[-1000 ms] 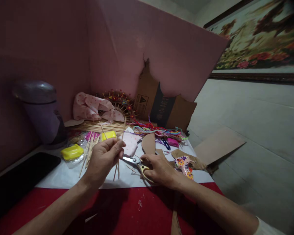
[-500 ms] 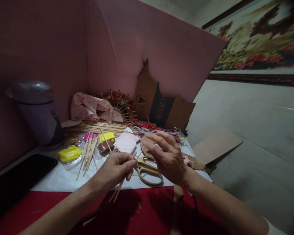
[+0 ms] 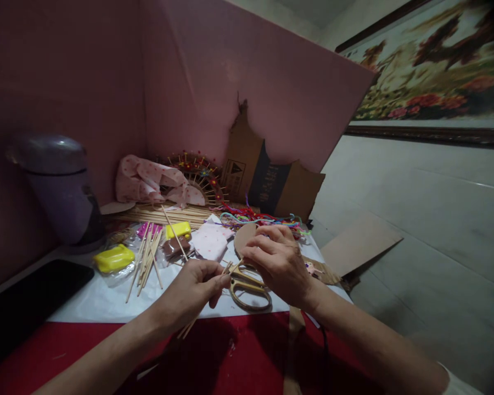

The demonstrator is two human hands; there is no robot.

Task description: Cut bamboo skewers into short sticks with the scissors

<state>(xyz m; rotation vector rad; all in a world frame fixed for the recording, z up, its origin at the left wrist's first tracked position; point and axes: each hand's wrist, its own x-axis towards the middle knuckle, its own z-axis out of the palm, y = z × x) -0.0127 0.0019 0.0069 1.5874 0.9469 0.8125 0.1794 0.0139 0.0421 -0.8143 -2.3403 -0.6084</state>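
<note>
My left hand (image 3: 200, 282) is closed round a few thin wooden sticks (image 3: 187, 328); their ends poke out below the palm and just past the thumb. To its right, my right hand (image 3: 278, 266) has its fingers curled and pinched on a short length of stick (image 3: 236, 267) that runs over from the left fingertips. Its thumb is mostly hidden. Beneath both hands lie gold-handled scissors (image 3: 251, 299), their blades covered. Behind the right fingers is a round cardboard disc (image 3: 242, 237). A folded dotted cloth (image 3: 211, 240) lies just beyond my left hand.
Loose sticks (image 3: 149, 260) and yellow clay packs (image 3: 114, 258) lie left, near a black phone (image 3: 37, 293) and a purple tumbler (image 3: 61, 192). Behind are colourful pipe cleaners (image 3: 267, 218), cut cardboard (image 3: 267, 170) and pink dotted fabric (image 3: 140, 178).
My right hand's fingers have curled in and come down closer to the left fingertips. My left hand keeps its hold on the sticks. The view has shifted slightly.
</note>
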